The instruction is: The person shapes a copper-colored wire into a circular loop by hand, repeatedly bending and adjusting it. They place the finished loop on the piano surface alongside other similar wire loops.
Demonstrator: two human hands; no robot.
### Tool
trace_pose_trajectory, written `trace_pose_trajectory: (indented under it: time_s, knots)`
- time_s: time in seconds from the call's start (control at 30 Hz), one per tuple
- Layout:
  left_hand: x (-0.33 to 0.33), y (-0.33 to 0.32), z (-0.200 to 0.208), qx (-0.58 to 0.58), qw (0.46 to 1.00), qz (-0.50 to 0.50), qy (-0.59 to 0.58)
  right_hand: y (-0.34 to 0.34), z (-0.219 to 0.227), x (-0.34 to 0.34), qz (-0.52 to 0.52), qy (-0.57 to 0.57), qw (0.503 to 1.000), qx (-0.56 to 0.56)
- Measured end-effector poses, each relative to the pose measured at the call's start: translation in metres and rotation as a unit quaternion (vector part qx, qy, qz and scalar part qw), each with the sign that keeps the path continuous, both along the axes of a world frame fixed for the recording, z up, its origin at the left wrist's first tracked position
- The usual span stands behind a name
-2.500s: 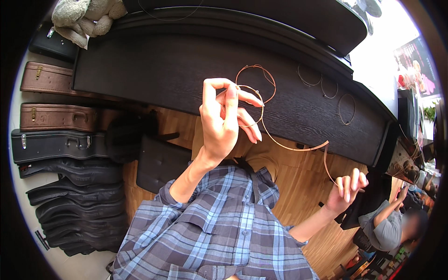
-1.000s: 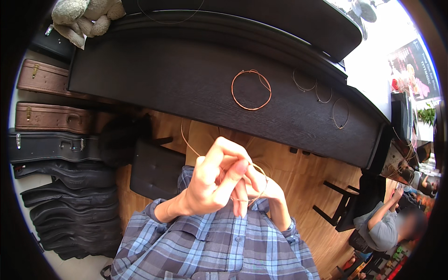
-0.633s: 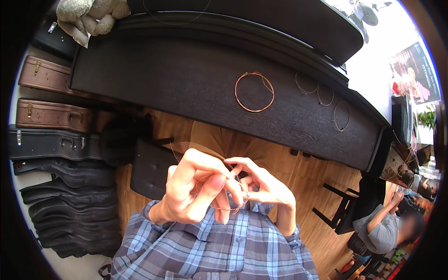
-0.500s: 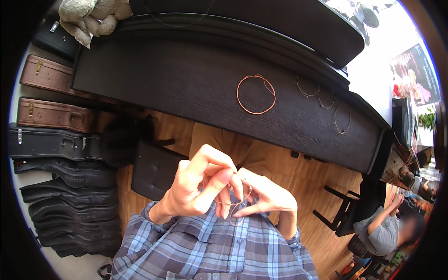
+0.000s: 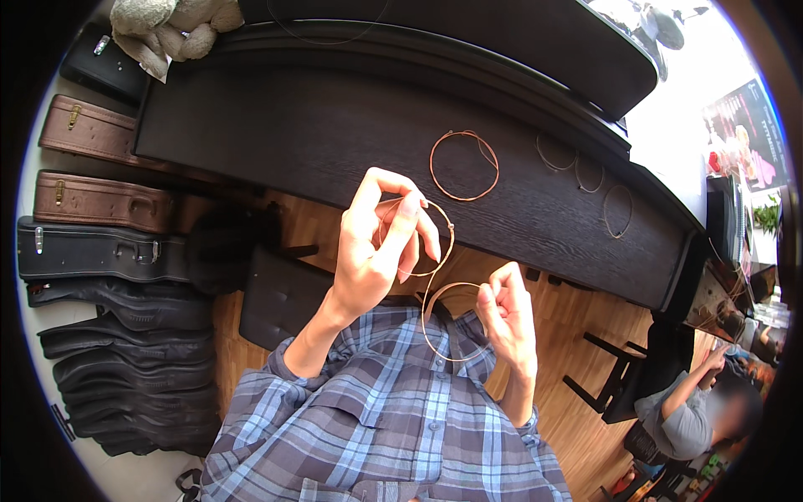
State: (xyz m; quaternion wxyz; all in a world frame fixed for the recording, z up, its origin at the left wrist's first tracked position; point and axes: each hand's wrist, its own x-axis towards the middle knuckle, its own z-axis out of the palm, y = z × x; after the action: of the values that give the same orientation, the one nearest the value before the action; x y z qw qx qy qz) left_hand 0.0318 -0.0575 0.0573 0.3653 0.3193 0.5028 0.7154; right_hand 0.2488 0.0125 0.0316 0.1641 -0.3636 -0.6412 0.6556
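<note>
Between my hands, a thin coppery coiled wire, looking like an instrument string (image 5: 452, 240), is drawn out into two linked loops. My left hand (image 5: 375, 238), raised near the desk's front edge, pinches the upper loop between thumb and fingers. Lower and to the right, my right hand (image 5: 510, 322) has its thumb and fingertips closed on the lower loop, which hangs in front of my plaid shirt. On the black desk (image 5: 293, 134) beyond lies an orange-copper coil (image 5: 465, 199). Thinner pale coils (image 5: 619, 238) are laid out to its right.
Brown instrument cases (image 5: 100, 201) and a stack of black cases (image 5: 125, 360) line the left side. A black padded seat (image 5: 280, 305) stands beside my left arm. A plush toy (image 5: 171, 33) sits at the far left. Another person (image 5: 677, 418) is at the right, near a black stool (image 5: 615, 376).
My hands have moved apart. The left rose toward the desk and the right shifted right and slightly down, stretching the bunched string into two visible loops.
</note>
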Motion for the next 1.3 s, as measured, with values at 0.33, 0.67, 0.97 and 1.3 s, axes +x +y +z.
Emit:
trace_pose_trajectory:
  time_s: [0.33, 0.67, 0.97, 1.3]
  knots:
    - [0.004, 0.011, 0.003, 0.066, 0.998, -0.018, -0.001, 0.02, 0.005, -0.003, -0.117, -0.025, 0.989, 0.083]
    - [0.024, 0.017, 0.008, 0.017, 0.991, -0.105, -0.082, 0.018, 0.014, -0.008, -0.12, 0.046, 0.991, 0.033]
    - [0.039, 0.021, 0.005, 0.023, 0.99, -0.115, -0.084, 0.015, 0.012, -0.006, -0.043, 0.033, 0.998, 0.038]
    - [0.04, 0.019, 0.005, 0.002, 0.999, -0.041, 0.013, 0.011, 0.041, -0.008, -0.078, 0.006, 0.872, 0.484]
